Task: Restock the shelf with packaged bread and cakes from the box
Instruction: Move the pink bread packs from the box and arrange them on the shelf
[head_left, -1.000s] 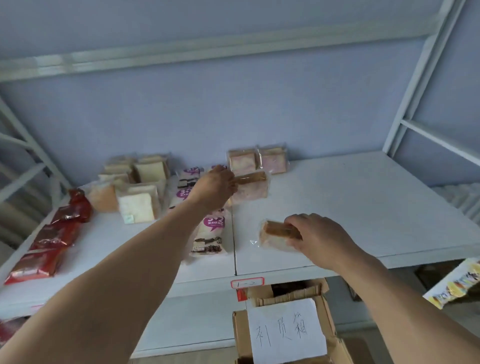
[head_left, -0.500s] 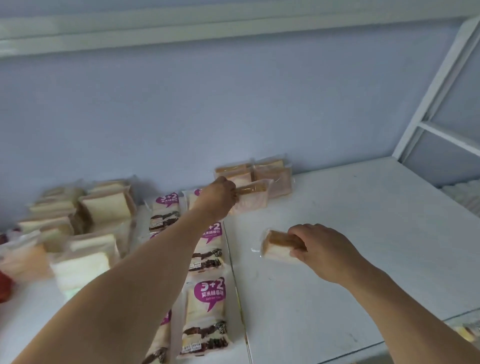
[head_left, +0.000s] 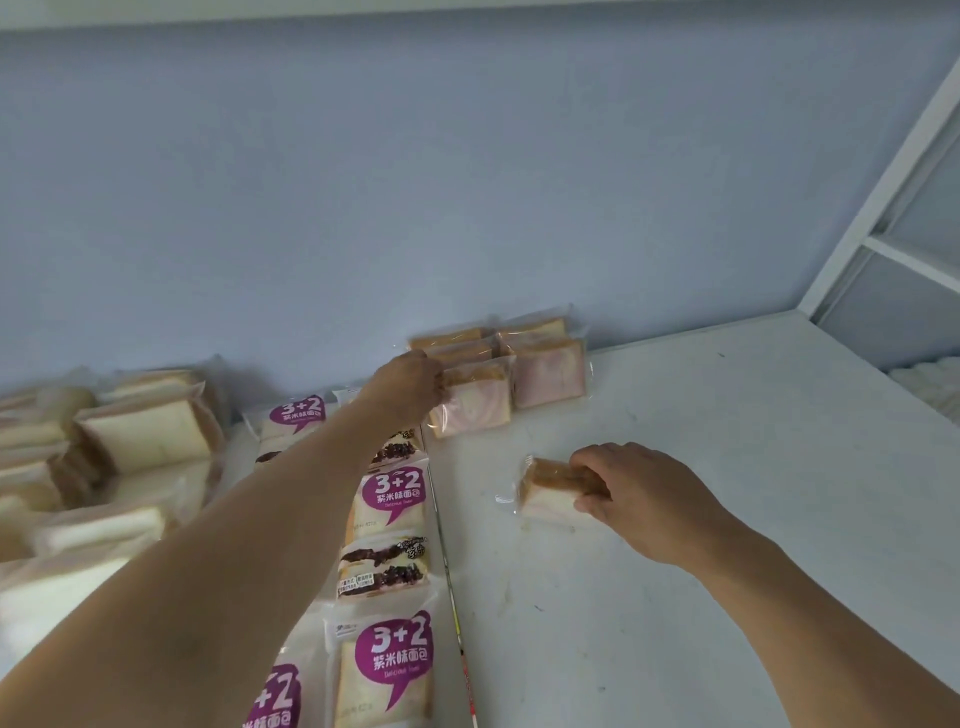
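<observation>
- White shelf (head_left: 727, 467) against a pale blue wall (head_left: 467, 182); purple-label bread packs (head_left: 397, 501) run down its left half.
- Left hand (head_left: 410, 387) reaches to the back, fingers pinching the top edge of a pink-filled slice pack (head_left: 475, 405), upright, touching the back row of packs (head_left: 548, 371).
- Right hand (head_left: 639, 493) curls fingers over a second slice pack (head_left: 543, 488), standing on the shelf well in front.
- That pack sits near-right of the row; right hand nearer, likely slides it back.

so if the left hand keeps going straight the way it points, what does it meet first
Probably the pink-swirl bread packs stacked against the wall just behind the pack that the left hand holds; depth is unclear.
</observation>
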